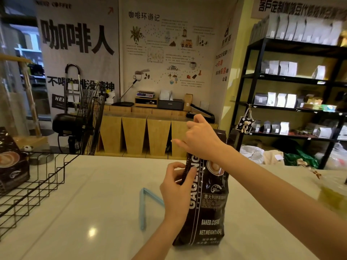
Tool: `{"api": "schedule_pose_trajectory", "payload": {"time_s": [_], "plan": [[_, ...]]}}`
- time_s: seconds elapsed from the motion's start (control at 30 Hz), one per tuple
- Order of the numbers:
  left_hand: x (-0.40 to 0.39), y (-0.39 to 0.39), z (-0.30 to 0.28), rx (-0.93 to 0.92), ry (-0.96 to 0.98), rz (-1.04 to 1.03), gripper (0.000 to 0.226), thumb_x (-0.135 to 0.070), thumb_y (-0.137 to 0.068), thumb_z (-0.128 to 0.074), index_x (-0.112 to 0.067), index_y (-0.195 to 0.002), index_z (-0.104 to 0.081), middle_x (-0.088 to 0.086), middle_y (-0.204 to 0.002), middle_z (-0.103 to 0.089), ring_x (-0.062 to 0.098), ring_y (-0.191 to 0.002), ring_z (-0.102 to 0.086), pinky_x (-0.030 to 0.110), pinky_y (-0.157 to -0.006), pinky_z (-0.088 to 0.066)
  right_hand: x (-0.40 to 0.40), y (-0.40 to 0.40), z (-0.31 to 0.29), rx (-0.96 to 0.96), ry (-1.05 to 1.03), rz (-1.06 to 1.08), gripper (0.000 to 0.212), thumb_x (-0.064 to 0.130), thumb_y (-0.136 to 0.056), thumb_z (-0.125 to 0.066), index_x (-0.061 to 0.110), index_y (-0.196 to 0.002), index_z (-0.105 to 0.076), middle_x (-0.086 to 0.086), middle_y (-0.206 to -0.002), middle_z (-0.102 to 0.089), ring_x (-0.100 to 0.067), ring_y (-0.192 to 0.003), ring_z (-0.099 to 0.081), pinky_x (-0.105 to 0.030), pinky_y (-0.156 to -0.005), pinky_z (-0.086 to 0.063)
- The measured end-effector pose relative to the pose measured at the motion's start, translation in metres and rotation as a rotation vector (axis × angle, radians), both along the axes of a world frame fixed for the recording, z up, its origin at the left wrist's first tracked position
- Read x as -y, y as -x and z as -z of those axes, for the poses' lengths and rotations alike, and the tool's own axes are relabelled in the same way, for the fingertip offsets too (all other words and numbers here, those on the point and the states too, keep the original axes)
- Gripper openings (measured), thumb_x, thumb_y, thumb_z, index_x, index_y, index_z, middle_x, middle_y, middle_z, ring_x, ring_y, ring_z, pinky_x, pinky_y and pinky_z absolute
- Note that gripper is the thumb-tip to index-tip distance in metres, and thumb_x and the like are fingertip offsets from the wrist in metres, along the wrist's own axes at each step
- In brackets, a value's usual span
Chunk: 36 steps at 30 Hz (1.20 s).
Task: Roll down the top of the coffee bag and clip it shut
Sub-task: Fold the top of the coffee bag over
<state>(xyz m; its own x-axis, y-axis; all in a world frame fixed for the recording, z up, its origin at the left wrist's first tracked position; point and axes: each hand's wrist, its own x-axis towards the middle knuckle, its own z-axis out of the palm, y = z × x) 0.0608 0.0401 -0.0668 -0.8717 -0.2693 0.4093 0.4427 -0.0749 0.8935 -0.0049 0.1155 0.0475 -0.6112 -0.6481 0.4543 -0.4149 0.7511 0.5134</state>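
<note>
A dark brown coffee bag point(207, 207) with white lettering stands upright on the white counter point(84, 212). My left hand point(176, 190) grips its left side at mid height. My right hand point(201, 139) is closed over the bag's top edge, fingers pinching it. The top stands unrolled behind that hand. A light blue bag clip point(145, 203), opened into a V, lies flat on the counter just left of my left hand, untouched.
A black wire basket point(37, 184) at the left edge holds another dark coffee bag point(11, 162). A black fan point(88, 119) stands beyond the counter. Black shelves point(289, 76) with bags fill the right. Something yellowish and blurred point(332, 196) lies at the counter's right edge.
</note>
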Motion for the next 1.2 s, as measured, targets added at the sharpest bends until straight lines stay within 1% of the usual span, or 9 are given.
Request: {"api": "schedule_pose_trajectory", "payload": {"time_s": [0.27,0.53,0.67,0.73,0.8,0.93,1.0,1.07,1.2], "plan": [[0.002,0.007,-0.008,0.007,-0.062,-0.023,0.012,-0.018,-0.07,-0.074,-0.022,-0.078,-0.066,0.0,-0.079,-0.071,0.014,-0.076,-0.068,0.032,-0.074,-0.056,-0.003,0.009,0.007,-0.173,0.093,-0.249,0.058,0.047,-0.088,-0.034,0.015,-0.051,-0.065,0.002,-0.046,-0.059,-0.016,-0.058,-0.048,-0.041,-0.082,-0.044],[-0.003,0.004,-0.01,0.058,-0.178,0.002,0.012,-0.017,-0.076,-0.068,-0.022,-0.065,-0.068,-0.006,-0.061,-0.071,0.009,-0.064,-0.067,0.022,-0.059,-0.054,-0.002,0.014,0.015,-0.421,0.035,-0.215,0.064,0.049,-0.088,-0.036,0.016,-0.04,-0.062,0.006,-0.037,-0.054,-0.012,-0.054,-0.051,-0.033,-0.082,-0.028],[0.001,0.007,-0.009,0.054,-0.179,0.025,0.01,-0.016,-0.076,-0.068,-0.019,-0.067,-0.069,-0.004,-0.063,-0.071,0.01,-0.065,-0.067,0.019,-0.058,-0.054,-0.002,0.014,0.016,-0.386,0.004,-0.156,0.058,0.048,-0.087,-0.047,0.015,-0.041,-0.062,0.006,-0.039,-0.056,-0.013,-0.055,-0.053,-0.033,-0.08,-0.029],[0.003,0.007,-0.009,0.04,-0.173,0.014,0.006,-0.015,-0.076,-0.068,-0.018,-0.07,-0.068,-0.001,-0.067,-0.071,0.011,-0.067,-0.067,0.019,-0.059,-0.054,-0.002,0.011,0.015,-0.346,0.062,-0.161,0.048,0.045,-0.086,-0.053,0.015,-0.051,-0.065,0.003,-0.05,-0.064,-0.015,-0.062,-0.058,-0.033,-0.079,-0.035],[0.006,0.008,-0.009,0.037,-0.188,0.025,0.003,-0.015,-0.076,-0.069,-0.017,-0.077,-0.067,0.003,-0.074,-0.072,0.015,-0.07,-0.069,0.021,-0.061,-0.055,-0.006,0.003,0.005,-0.296,0.213,-0.187,0.035,0.044,-0.086,-0.049,0.015,-0.079,-0.069,-0.002,-0.08,-0.072,-0.02,-0.086,-0.064,-0.035,-0.086,-0.042],[0.022,0.017,-0.014,0.11,-0.169,0.158,0.024,-0.014,-0.077,-0.066,-0.022,-0.099,-0.059,0.005,-0.084,-0.07,0.013,-0.075,-0.069,0.024,-0.063,-0.055,-0.042,-0.023,-0.006,-0.315,0.749,-0.197,0.05,0.042,-0.084,-0.054,0.015,-0.126,-0.049,-0.004,-0.127,-0.057,-0.012,-0.12,-0.043,-0.031,-0.103,-0.027],[0.029,0.022,-0.02,0.148,-0.1,0.268,0.02,-0.012,-0.081,-0.061,-0.027,-0.095,-0.06,0.001,-0.087,-0.069,0.015,-0.082,-0.066,0.028,-0.072,-0.053,-0.06,-0.036,0.007,-0.136,1.183,-0.225,0.067,0.039,-0.079,-0.065,0.018,-0.136,-0.036,-0.003,-0.137,-0.047,-0.005,-0.122,-0.036,-0.021,-0.101,-0.029],[0.032,0.026,-0.025,0.175,-0.072,0.374,0.018,-0.01,-0.084,-0.055,-0.026,-0.086,-0.063,-0.001,-0.086,-0.069,0.015,-0.084,-0.065,0.03,-0.075,-0.051,-0.068,-0.041,0.03,0.252,1.581,-0.22,0.088,0.04,-0.07,-0.073,0.022,-0.141,-0.024,-0.001,-0.143,-0.04,-0.01,-0.126,-0.038,-0.019,-0.094,-0.035],[0.032,0.032,-0.037,0.189,0.094,0.469,0.019,-0.018,-0.078,-0.064,-0.018,-0.097,-0.061,0.001,-0.092,-0.07,0.016,-0.084,-0.067,0.03,-0.074,-0.052,-0.068,-0.034,0.083,0.888,1.849,-0.179,0.099,0.042,-0.053,-0.083,0.018,-0.137,-0.036,-0.009,-0.132,-0.055,-0.024,-0.113,-0.058,-0.037,-0.093,-0.047]]}}
